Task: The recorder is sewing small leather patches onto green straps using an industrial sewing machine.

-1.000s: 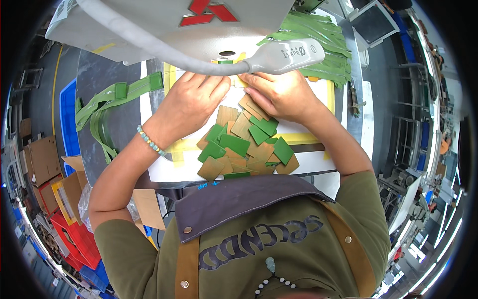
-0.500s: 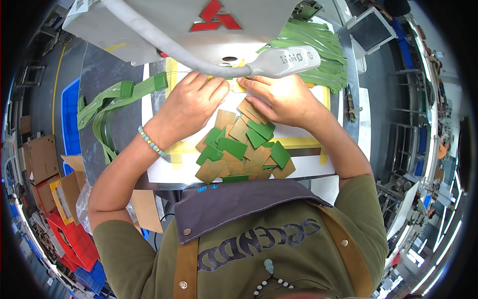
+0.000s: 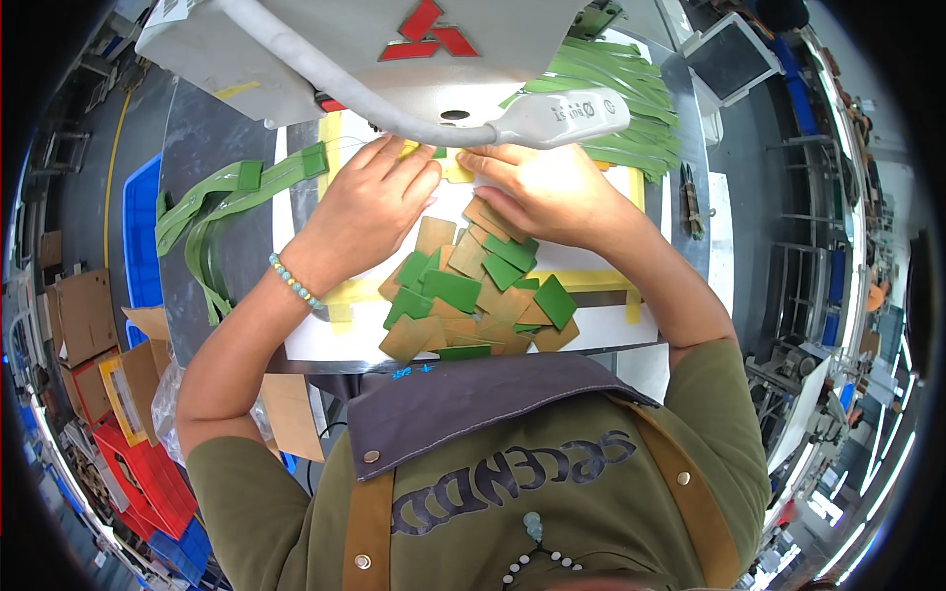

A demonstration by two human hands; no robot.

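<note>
My left hand [image 3: 370,202] and my right hand [image 3: 557,187] meet below the head of a sewing machine [image 3: 355,74], close to its lamp. Both have their fingers bent and pressed down near a small green piece [image 3: 439,153] and yellow tape on the white work surface. What the fingertips hold is hidden by the hands and the lamp. Between my forearms lies a loose pile of small rectangular pieces, some showing a green face [image 3: 452,290], others a tan back [image 3: 412,338]. My right fingers are right beside the pile's far end.
Green zipper strips [image 3: 236,187] with green end tabs lie at the left, near a thin thread. More green strips [image 3: 621,103] are heaped at the far right. The white lamp [image 3: 562,118] hangs low over my hands. Thread snips [image 3: 692,202] lie at the right edge.
My left hand has shifted slightly left and away from me, its fingers a little farther from the right hand's. The right hand keeps almost the same place. The whole view has shifted slightly.
</note>
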